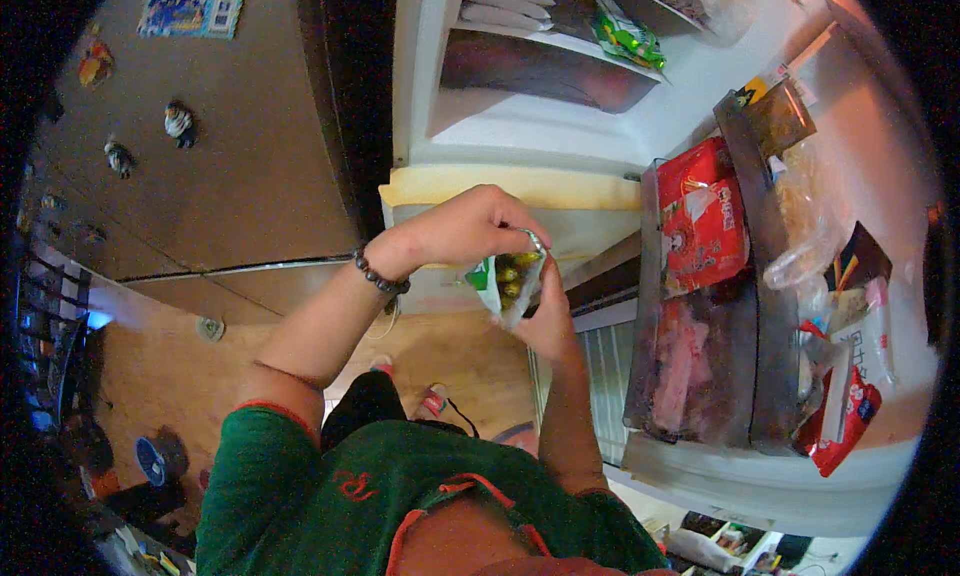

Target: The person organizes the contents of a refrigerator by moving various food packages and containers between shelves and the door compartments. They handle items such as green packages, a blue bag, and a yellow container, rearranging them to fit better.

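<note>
Snack pouch — left hand pinching its top, right hand cupping beneath.

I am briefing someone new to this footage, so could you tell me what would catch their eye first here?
At centre, the left hand and right hand hold a small clear bag of green-yellow pieces between them. To the right, an open freezer drawer shows a bright red packet above frozen pink meat. On the brown fridge door at upper left sit small magnets.

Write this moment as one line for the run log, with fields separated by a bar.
left hand: pinches top of pouch | right hand: holds pouch from below | pouch: small, green items inside | nearby: open freezer drawer with packets
</note>
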`<action>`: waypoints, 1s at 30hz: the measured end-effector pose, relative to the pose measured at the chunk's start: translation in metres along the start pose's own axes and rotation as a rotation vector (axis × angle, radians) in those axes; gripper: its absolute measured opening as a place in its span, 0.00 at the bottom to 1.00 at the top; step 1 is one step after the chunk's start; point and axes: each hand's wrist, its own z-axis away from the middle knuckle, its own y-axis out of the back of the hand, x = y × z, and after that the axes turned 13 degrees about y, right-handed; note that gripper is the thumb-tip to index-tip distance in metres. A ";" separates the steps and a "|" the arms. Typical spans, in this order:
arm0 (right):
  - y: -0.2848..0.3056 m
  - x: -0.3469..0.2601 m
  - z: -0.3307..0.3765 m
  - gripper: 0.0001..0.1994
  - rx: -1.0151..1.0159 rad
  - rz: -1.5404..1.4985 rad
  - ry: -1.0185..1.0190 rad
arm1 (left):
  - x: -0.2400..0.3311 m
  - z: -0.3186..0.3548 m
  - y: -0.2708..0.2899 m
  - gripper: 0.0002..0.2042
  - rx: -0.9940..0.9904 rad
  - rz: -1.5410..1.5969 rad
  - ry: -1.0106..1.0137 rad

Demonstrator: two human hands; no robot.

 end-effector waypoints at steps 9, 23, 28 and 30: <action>-0.019 0.004 -0.078 0.30 0.423 -0.404 -0.371 | 0.003 -0.031 0.058 0.08 0.051 -0.286 -0.191; 0.006 -0.037 -0.143 0.18 0.647 -1.381 -0.187 | 0.007 -0.075 0.060 0.16 0.247 -0.840 -0.664; 0.041 -0.011 -0.175 0.13 0.773 -1.125 -0.251 | 0.012 -0.100 0.068 0.18 0.235 -0.725 -0.665; 0.055 -0.005 -0.188 0.13 0.808 -0.976 -0.097 | 0.021 -0.105 0.069 0.18 0.249 -0.692 -0.653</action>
